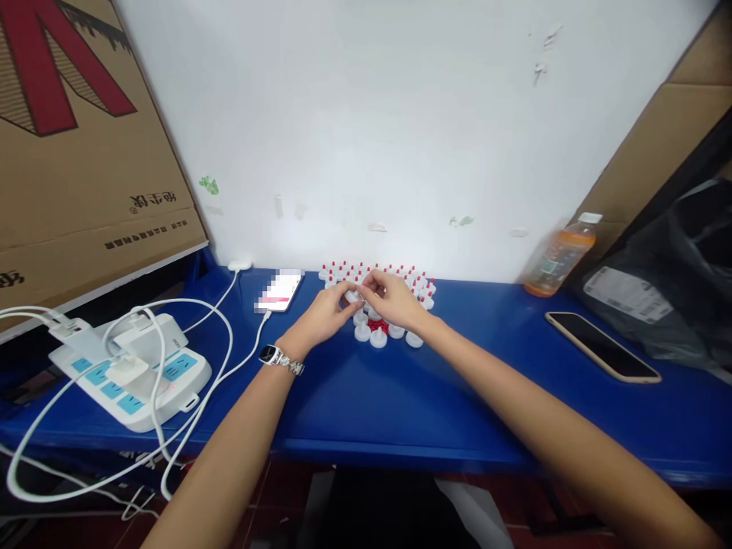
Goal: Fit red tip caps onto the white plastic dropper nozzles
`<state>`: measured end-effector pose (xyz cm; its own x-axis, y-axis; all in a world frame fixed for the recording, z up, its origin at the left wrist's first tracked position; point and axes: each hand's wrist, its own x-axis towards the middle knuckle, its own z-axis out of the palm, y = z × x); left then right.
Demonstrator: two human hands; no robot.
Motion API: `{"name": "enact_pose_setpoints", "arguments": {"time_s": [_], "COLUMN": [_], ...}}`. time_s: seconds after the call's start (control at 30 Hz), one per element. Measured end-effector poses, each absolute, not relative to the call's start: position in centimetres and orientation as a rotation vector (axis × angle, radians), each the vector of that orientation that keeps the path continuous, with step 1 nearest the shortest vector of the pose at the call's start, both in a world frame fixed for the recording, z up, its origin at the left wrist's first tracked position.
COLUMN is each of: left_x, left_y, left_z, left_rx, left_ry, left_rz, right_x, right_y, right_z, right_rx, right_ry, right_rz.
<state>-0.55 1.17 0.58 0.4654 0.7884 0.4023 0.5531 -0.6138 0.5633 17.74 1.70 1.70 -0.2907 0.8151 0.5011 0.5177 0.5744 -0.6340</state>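
Left hand (pixel 329 311) and right hand (pixel 393 299) meet over white caps (pixel 377 335) on blue counter (pixel 400 396), fingers pinched together on one cap (pixel 351 295). Orange drink bottle (pixel 560 255), part full, leans against wall.

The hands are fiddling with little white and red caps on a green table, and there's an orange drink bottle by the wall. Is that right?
Almost. The table is blue, not green, as the head view shows. The rest holds: the left hand and right hand meet over the little white and red caps, and the orange drink bottle is by the wall.
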Motion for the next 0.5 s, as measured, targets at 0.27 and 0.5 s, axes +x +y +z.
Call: {"name": "enact_pose_setpoints", "arguments": {"time_s": [0.27, 0.5], "left_x": [1.7, 2.0], "left_y": [0.1, -0.2], "left_z": [0.5, 1.3], "left_rx": [2.457, 2.647], "left_ry": [1.003, 1.024], "left_rz": [0.869, 0.971], "right_x": [20.3, 19.9], "right_y": [-1.0, -0.3], "right_z": [1.2, 1.1], "right_rx": [-1.117, -1.087], "right_ry": [-2.068, -1.829], "right_rz": [0.359, 0.553]}}
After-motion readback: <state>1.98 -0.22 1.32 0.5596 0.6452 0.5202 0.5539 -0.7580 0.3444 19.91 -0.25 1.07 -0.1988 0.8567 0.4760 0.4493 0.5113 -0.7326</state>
